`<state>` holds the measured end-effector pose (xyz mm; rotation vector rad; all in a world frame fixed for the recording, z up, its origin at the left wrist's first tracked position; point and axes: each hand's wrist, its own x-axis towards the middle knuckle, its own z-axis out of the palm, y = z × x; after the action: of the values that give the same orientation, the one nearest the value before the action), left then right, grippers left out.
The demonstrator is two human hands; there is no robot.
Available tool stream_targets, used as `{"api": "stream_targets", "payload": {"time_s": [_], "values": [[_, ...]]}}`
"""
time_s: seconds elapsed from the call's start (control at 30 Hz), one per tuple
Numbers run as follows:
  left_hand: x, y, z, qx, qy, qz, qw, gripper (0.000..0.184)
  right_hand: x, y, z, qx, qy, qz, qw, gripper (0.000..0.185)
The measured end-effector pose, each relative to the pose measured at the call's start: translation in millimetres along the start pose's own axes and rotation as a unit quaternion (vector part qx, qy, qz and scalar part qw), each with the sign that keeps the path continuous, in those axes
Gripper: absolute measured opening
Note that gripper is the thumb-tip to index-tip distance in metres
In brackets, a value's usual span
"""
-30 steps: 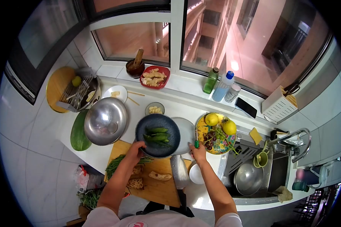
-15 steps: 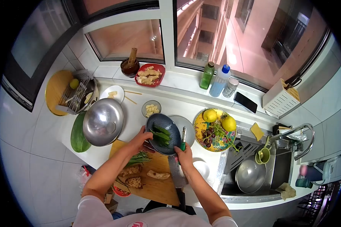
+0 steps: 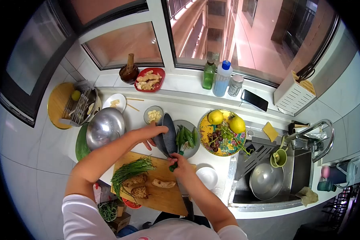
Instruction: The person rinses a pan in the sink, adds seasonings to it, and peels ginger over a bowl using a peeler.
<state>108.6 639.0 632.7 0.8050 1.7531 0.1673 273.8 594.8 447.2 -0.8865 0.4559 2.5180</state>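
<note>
My left hand (image 3: pixel 152 134) grips the rim of a dark blue bowl (image 3: pixel 165 136), which is tipped steeply on its side. Beside it, green peppers (image 3: pixel 186 137) lie on a grey plate (image 3: pixel 192 151). A peeler with a green handle (image 3: pixel 174 166) is held in my right hand (image 3: pixel 180 163), whose fingers are also at the bowl's lower edge. The peeler's metal end points toward the peppers. Below the hands, a wooden cutting board (image 3: pixel 164 200) carries green stalks (image 3: pixel 134 172), browned chunks (image 3: pixel 139 192) and a pale peeled piece (image 3: pixel 163 183).
A steel bowl (image 3: pixel 105 129) and a large green gourd (image 3: pixel 82 144) are at the left. Garlic fills a small bowl (image 3: pixel 153 115) behind my left hand. A fruit plate (image 3: pixel 206 138), a white bowl (image 3: pixel 206 178) and the sink (image 3: pixel 302 172) are to the right.
The bowl has been tipped from nearly level onto its side, and the peppers have moved from it onto the grey plate. My left arm has swung up and over, and the view has shifted.
</note>
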Motion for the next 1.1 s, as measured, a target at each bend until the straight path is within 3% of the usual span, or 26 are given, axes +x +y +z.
{"api": "stream_targets", "payload": {"time_s": [0.1, 0.2, 0.3, 0.33, 0.37, 0.43, 0.5, 0.57, 0.73, 0.83, 0.87, 0.9, 0.93, 0.97, 1.0, 1.03, 1.07, 1.1], "values": [[-15.6, 1.8, -5.5, 0.001, 0.006, -0.027, 1.000, 0.100, 0.6, 12.6, 6.2, 0.007, -0.006, 0.046, 0.999, 0.007], [-28.6, -10.6, -6.2, -0.031, 0.015, -0.045, 0.998, 0.101, -29.8, 24.7, 27.3, 0.003, 0.054, 0.046, 0.997, 0.007], [-39.5, -43.1, -1.2, -0.121, 0.045, -0.009, 0.992, 0.097, -42.6, 25.2, 25.0, -0.080, 0.005, 0.025, 0.996, 0.006], [-46.8, -54.4, 3.8, -0.180, 0.055, 0.016, 0.982, 0.078, -53.6, 24.3, 29.4, -0.081, 0.003, 0.023, 0.996, 0.006], [-50.2, -69.4, 9.4, -0.179, 0.055, 0.018, 0.982, 0.078, -67.1, 23.7, 33.0, -0.142, -0.005, -0.035, 0.989, 0.009], [-51.8, -101.8, 24.8, -0.333, 0.042, 0.123, 0.934, 0.077, -87.4, 20.5, 34.4, -0.201, -0.012, -0.099, 0.975, 0.012], [-68.6, -122.0, 47.5, -0.367, 0.132, 0.135, 0.911, 0.029, -103.2, 15.3, 25.6, -0.273, -0.012, -0.164, 0.948, 0.025], [-72.7, -127.1, 79.0, -0.408, 0.172, 0.178, 0.879, 0.024, -113.3, 9.1, 8.5, -0.282, 0.005, -0.198, 0.939, 0.026], [-78.7, -109.6, 138.2, -0.453, 0.082, 0.241, 0.855, 0.027, -201.5, -9.8, -6.7, -0.305, -0.002, -0.257, 0.917, 0.022], [-72.9, -87.4, 165.3, -0.470, 0.004, 0.157, 0.869, 0.026, -253.0, -16.8, -34.7, -0.355, 0.019, -0.335, 0.873, 0.033], [-49.7, -97.5, 175.3, -0.502, -0.072, 0.161, 0.847, 0.025, -266.6, -20.0, -48.5, -0.353, 0.050, -0.349, 0.866, 0.035], [-37.0, -103.4, 188.5, -0.501, -0.089, 0.166, 0.845, 0.025, -281.6, -23.2, -62.0, -0.353, 0.082, -0.358, 0.861, 0.040], [-28.6, -109.3, 203.8, -0.336, -0.047, 0.337, 0.878, 0.026, -300.8, -30.0, -71.3, -0.400, 0.097, -0.374, 0.831, 0.043], [-16.3, -120.5, 222.9, -0.158, 0.006, 0.487, 0.859, 0.027, -312.7, -45.0, -93.1, -0.456, 0.118, -0.400, 0.786, 0.042], [-20.8, -111.8, 236.9, -0.178, -0.030, 0.478, 0.859, 0.026, -331.9, -58.4, -103.0, -0.490, 0.160, -0.416, 0.749, 0.043], [-36.7, -84.8, 247.3, -0.337, -0.144, 0.328, 0.871, 0.025, -335.8, -80.4, -129.6, -0.491, 0.200, -0.442, 0.723, 0.039], [-53.5, -61.7, 256.9, -0.431, -0.196, 0.218, 0.854, 0.024, -347.7, -102.8, -147.9, -0.514, 0.235, -0.469, 0.679, 0.034], [-65.8, -43.7, 267.9, -0.460, -0.212, 0.173, 0.845, 0.023, -354.5, -130.5, -170.9, -0.530, 0.287, -0.519, 0.606, 0.028]]}}
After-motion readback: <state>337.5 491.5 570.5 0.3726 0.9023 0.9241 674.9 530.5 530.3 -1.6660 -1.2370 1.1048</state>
